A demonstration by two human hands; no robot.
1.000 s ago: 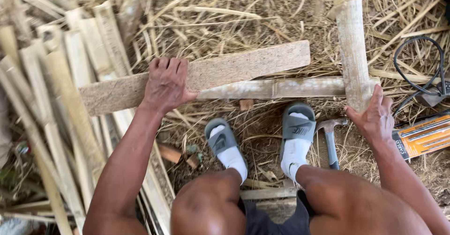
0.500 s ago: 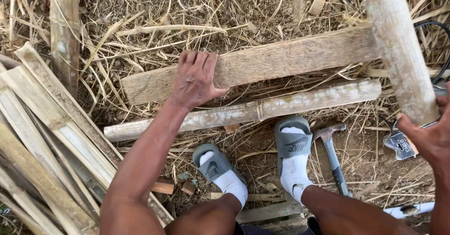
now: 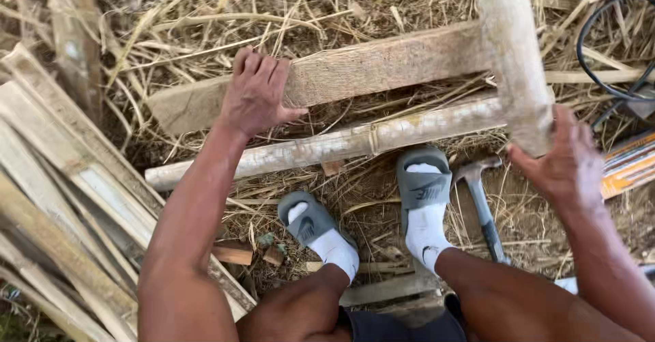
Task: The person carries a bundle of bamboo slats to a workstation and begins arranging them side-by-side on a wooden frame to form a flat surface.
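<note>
My left hand (image 3: 256,94) presses palm-down on a flat wooden plank (image 3: 382,66) lying across the straw-covered ground. My right hand (image 3: 561,159) grips the near end of a thick bamboo pole (image 3: 510,49) that runs away from me over the plank. A thinner bamboo pole (image 3: 341,145) lies crosswise just in front of my feet, which wear grey slides and white socks (image 3: 423,199). A hammer (image 3: 481,205) lies on the ground beside my right foot.
A pile of split bamboo slats (image 3: 61,205) lies at the left. A black cable (image 3: 600,55) loops at the top right, above an orange flat tool (image 3: 628,165). Small wood offcuts (image 3: 235,252) sit near my left foot. Dry straw covers the ground.
The view has shifted so the plank and poles sit lower and nearer. My right hand moved in from the frame's right edge and now holds the thick pole's end. My left hand stays on the plank.
</note>
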